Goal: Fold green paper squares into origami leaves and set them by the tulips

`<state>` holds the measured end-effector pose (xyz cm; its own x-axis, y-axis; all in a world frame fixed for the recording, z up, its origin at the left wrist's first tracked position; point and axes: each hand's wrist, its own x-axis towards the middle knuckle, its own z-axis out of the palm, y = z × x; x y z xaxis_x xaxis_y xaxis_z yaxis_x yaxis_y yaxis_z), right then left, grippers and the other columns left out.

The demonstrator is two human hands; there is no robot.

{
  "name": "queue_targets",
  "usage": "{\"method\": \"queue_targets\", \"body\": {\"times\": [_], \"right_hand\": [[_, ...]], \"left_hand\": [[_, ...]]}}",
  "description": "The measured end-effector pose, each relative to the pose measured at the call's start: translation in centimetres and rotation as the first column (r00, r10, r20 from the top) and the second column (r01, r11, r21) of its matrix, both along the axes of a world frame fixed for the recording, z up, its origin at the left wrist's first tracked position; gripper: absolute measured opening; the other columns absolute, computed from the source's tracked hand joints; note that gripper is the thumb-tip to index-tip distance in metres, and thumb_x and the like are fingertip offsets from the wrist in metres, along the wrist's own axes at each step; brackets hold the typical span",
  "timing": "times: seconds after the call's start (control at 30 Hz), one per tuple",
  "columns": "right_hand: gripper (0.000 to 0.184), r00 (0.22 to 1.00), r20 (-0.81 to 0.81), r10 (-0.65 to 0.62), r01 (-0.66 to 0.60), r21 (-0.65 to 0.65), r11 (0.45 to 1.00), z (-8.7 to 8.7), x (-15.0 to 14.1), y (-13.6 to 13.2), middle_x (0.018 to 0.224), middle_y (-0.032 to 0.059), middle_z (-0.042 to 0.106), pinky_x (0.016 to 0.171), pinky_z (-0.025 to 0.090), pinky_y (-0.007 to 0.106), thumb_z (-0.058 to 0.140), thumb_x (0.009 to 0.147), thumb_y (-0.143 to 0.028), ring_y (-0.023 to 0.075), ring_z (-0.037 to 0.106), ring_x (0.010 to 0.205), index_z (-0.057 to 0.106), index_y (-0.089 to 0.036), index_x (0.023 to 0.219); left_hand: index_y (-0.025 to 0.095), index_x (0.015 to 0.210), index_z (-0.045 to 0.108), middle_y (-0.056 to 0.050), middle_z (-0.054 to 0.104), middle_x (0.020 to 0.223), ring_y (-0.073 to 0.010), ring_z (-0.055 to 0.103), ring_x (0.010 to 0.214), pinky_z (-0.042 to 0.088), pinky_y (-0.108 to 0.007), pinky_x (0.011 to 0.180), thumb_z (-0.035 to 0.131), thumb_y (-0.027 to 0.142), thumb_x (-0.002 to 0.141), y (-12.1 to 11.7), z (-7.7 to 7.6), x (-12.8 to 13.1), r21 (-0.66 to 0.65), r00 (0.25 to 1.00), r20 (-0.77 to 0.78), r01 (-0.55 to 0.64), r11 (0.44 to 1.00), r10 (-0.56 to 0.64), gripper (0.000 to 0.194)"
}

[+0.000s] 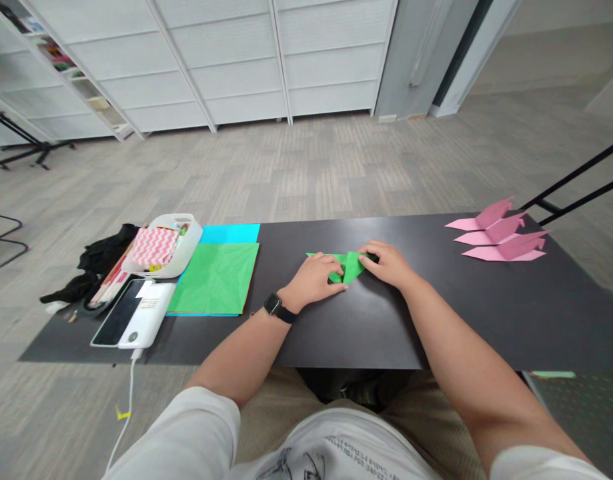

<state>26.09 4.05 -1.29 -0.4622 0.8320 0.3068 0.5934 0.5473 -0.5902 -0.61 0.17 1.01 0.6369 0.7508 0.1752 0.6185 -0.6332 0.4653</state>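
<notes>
A small folded piece of green origami paper (pixel 353 266) lies on the dark table in front of me, its folds making pointed flaps. My left hand (pixel 317 275), with a black watch at the wrist, covers the paper's left part, fingers bent over it and thumb at its near edge. From the right, my right hand (pixel 385 262) grips the paper's right side with thumb and fingertips. Part of the paper is hidden under my left fingers. Several pink folded paper cranes (pixel 506 248) stand in a row at the table's right end.
Left of my hands lies a stack of green paper (pixel 219 277) over blue sheets (pixel 231 233). Beyond it are a white basket (pixel 189 250) with a pink zigzag cloth, a black cloth (pixel 106 250), a phone (pixel 117 313) and a white power bank (pixel 147 317) with a cable. The table (pixel 336 333) is narrow.
</notes>
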Motion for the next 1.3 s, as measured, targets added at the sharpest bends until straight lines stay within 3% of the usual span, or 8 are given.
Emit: {"method": "queue_targets", "body": {"times": [0.47,0.6,0.83,1.3], "right_hand": [[0.017,0.998,0.034,-0.052,0.052,-0.008,0.999,-0.5,-0.2,0.1,0.096,0.0064,0.077,0.088,0.050,0.039,0.062,0.098,-0.031,0.0241,0.068,0.091,0.077,-0.025,0.103],[0.018,0.996,0.035,-0.084,0.084,-0.011,0.996,-0.9,-0.3,0.3,0.095,0.0057,0.076,0.088,0.051,0.040,0.065,0.096,-0.028,0.0243,0.070,0.090,0.077,-0.025,0.110],[0.019,0.989,0.076,-0.123,0.124,-0.008,0.992,-1.4,-0.5,0.4,0.101,0.0061,0.078,0.093,0.050,0.043,0.067,0.095,-0.026,0.0261,0.071,0.097,0.076,-0.027,0.112],[0.017,0.977,0.141,-0.158,0.157,0.020,0.987,-1.4,-0.9,0.3,0.101,0.0058,0.077,0.092,0.047,0.042,0.070,0.094,-0.023,0.0272,0.067,0.099,0.075,-0.027,0.110]], "left_hand": [[0.021,0.086,0.066,-0.005,0.064,0.110,-0.0236,0.060,0.103,0.049,-0.039,0.095,0.091,0.046,0.083,-0.2,0.3,0.1,0.001,0.997,-0.034,-0.065,0.998,0.065,0.035],[0.022,0.095,0.067,-0.005,0.065,0.111,-0.0253,0.059,0.106,0.049,-0.040,0.097,0.090,0.049,0.084,-0.1,0.1,0.1,0.000,0.996,-0.067,-0.060,0.998,0.060,0.037],[0.025,0.128,0.068,-0.007,0.066,0.127,-0.0282,0.060,0.116,0.049,-0.045,0.105,0.087,0.052,0.085,-0.1,-0.2,0.1,0.029,0.995,-0.078,-0.060,0.998,0.062,0.054],[0.030,0.125,0.079,-0.007,0.067,0.126,-0.0266,0.061,0.115,0.049,-0.045,0.108,0.083,0.054,0.089,0.0,-0.3,0.0,0.027,0.993,-0.107,-0.045,0.999,0.048,0.043]]}}
